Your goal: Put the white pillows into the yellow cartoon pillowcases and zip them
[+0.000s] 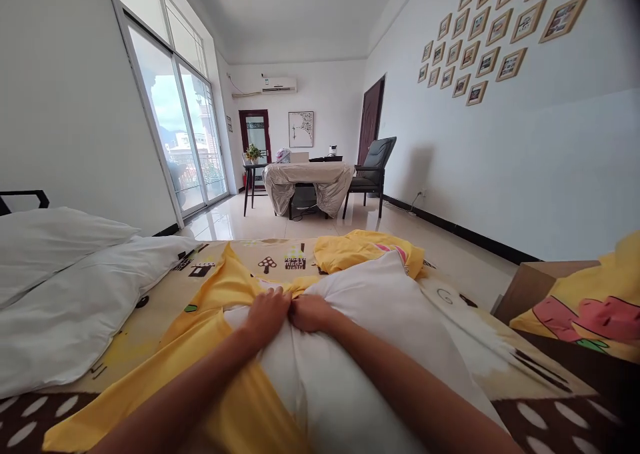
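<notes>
A plump white pillow point(380, 307) lies in front of me, its near part blurred. My right hand point(311, 313) is closed in a fist around gathered fabric at the pillow's left part. Touching it, my left hand point(269, 315) has its fingers curled over the same bunched white fabric. A yellow pillowcase point(210, 337) spreads open beneath my left forearm, and its cloth also shows just beyond my hands. Whether my fingertips pinch the yellow cloth too is hidden. Another yellow piece of cloth point(360, 251) with pink print lies crumpled beyond the pillow.
Two white pillows point(75, 294) lie at the left on the patterned bedding point(273, 254). At the right, a cardboard box point(540, 281) has yellow printed cloth point(590, 307) over it. Farther off stand a covered table point(310, 174) and a black chair point(373, 167).
</notes>
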The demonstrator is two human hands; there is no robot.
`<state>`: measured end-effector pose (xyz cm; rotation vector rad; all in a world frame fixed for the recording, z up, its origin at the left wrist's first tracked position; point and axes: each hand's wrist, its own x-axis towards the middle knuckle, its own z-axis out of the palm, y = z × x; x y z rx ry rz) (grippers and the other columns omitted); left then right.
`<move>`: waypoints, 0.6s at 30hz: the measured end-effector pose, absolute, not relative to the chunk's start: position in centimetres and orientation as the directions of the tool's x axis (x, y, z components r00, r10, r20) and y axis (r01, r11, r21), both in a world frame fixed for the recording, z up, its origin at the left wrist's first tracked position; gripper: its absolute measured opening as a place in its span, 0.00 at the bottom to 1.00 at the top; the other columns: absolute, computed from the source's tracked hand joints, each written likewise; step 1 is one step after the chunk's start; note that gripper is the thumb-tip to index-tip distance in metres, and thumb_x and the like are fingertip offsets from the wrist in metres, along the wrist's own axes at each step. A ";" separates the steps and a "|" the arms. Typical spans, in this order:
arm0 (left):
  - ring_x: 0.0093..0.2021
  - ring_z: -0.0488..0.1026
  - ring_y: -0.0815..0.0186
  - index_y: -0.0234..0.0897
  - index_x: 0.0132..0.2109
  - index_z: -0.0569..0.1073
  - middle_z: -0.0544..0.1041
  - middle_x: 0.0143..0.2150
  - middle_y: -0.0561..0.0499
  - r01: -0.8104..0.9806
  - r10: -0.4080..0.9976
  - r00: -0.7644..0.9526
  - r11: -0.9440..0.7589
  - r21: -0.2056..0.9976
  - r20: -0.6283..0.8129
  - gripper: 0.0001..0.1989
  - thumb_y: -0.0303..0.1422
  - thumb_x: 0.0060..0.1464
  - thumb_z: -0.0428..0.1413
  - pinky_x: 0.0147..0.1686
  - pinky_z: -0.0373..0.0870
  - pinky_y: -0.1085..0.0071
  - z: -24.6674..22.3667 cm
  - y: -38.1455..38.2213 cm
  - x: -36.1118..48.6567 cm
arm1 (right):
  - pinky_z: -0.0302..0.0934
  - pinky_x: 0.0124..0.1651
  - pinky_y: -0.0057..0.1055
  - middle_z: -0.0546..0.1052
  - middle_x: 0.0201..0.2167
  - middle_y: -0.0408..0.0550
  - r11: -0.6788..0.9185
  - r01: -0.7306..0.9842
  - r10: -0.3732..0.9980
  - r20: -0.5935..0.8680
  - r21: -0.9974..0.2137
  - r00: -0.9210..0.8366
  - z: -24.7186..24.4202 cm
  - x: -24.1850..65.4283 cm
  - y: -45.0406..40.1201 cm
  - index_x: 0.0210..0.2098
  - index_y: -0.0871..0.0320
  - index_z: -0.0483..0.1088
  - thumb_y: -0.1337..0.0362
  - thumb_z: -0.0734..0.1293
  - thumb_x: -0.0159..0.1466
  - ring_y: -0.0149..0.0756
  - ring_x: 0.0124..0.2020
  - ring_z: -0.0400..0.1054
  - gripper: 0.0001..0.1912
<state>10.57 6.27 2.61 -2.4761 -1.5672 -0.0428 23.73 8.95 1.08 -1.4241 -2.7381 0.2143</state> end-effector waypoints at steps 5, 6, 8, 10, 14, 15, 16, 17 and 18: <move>0.43 0.69 0.59 0.37 0.39 0.71 0.73 0.39 0.46 0.877 0.844 0.480 -0.464 -0.122 0.239 0.12 0.26 0.59 0.42 0.45 0.64 0.62 3.0 4.8 6.9 | 0.56 0.56 0.35 0.70 0.53 0.53 0.633 0.730 0.772 0.139 -0.257 -0.620 5.5 29.5 5.3 0.57 0.56 0.64 0.54 0.57 0.65 0.40 0.54 0.63 0.24; 0.43 0.69 0.60 0.37 0.38 0.71 0.73 0.38 0.46 0.872 0.834 0.486 -0.482 -0.085 0.262 0.13 0.28 0.60 0.42 0.46 0.64 0.62 3.0 4.6 6.2 | 0.54 0.58 0.37 0.67 0.57 0.53 0.633 0.735 0.774 0.170 -0.243 -0.610 6.2 30.7 3.4 0.59 0.56 0.62 0.52 0.57 0.65 0.41 0.57 0.60 0.26; 0.44 0.69 0.60 0.37 0.43 0.71 0.73 0.41 0.46 0.850 0.810 0.502 -0.527 0.001 0.302 0.14 0.32 0.62 0.41 0.47 0.64 0.61 3.0 4.0 5.1 | 0.50 0.60 0.43 0.58 0.63 0.53 0.650 0.748 0.756 0.212 -0.133 -0.619 6.6 32.7 -1.0 0.62 0.52 0.56 0.47 0.58 0.63 0.46 0.63 0.51 0.31; 0.50 0.67 0.59 0.39 0.50 0.69 0.72 0.49 0.45 0.791 0.758 0.559 -0.609 0.056 0.336 0.15 0.34 0.63 0.41 0.51 0.62 0.61 3.0 2.8 4.4 | 0.50 0.59 0.45 0.54 0.65 0.52 0.714 0.696 0.658 0.270 0.071 -0.703 5.3 34.1 -5.4 0.65 0.50 0.50 0.46 0.61 0.61 0.48 0.64 0.48 0.36; 0.56 0.64 0.61 0.41 0.55 0.64 0.68 0.57 0.47 0.549 0.550 0.784 -0.831 0.092 0.287 0.16 0.37 0.62 0.45 0.56 0.56 0.62 3.6 -1.6 5.1 | 0.50 0.56 0.42 0.61 0.62 0.48 0.581 0.645 0.454 0.460 0.496 -0.763 -0.6 35.0 -10.4 0.63 0.46 0.53 0.65 0.59 0.62 0.47 0.60 0.55 0.30; 0.53 0.65 0.61 0.40 0.53 0.65 0.70 0.54 0.47 0.501 0.511 0.822 -0.859 0.110 0.250 0.16 0.39 0.60 0.47 0.56 0.57 0.62 3.6 -2.7 5.6 | 0.49 0.55 0.45 0.63 0.61 0.48 0.522 0.670 0.448 0.499 0.528 -0.742 -2.0 34.9 -10.5 0.63 0.45 0.53 0.69 0.58 0.62 0.48 0.59 0.57 0.31; 0.50 0.66 0.61 0.39 0.49 0.67 0.71 0.50 0.47 0.472 0.487 0.847 -0.873 0.120 0.214 0.15 0.41 0.58 0.49 0.54 0.58 0.62 3.6 -3.8 6.1 | 0.48 0.55 0.47 0.64 0.60 0.48 0.476 0.697 0.455 0.528 0.537 -0.717 -3.1 34.8 -10.3 0.63 0.45 0.54 0.71 0.57 0.61 0.49 0.58 0.58 0.31; 0.47 0.67 0.61 0.39 0.44 0.68 0.73 0.46 0.47 0.461 0.476 0.860 -0.879 0.119 0.183 0.15 0.43 0.57 0.50 0.52 0.59 0.62 3.4 -4.6 6.7 | 0.48 0.54 0.49 0.65 0.59 0.49 0.452 0.715 0.464 0.545 0.533 -0.699 -3.9 34.6 -9.8 0.62 0.45 0.54 0.72 0.57 0.61 0.50 0.57 0.59 0.31; 0.43 0.68 0.61 0.38 0.40 0.68 0.73 0.42 0.48 0.462 0.473 0.867 -0.881 0.105 0.156 0.15 0.46 0.55 0.51 0.50 0.61 0.62 3.1 -5.3 7.2 | 0.49 0.53 0.49 0.66 0.58 0.50 0.452 0.719 0.464 0.549 0.528 -0.695 -4.2 34.3 -9.1 0.62 0.45 0.56 0.72 0.57 0.62 0.50 0.56 0.60 0.30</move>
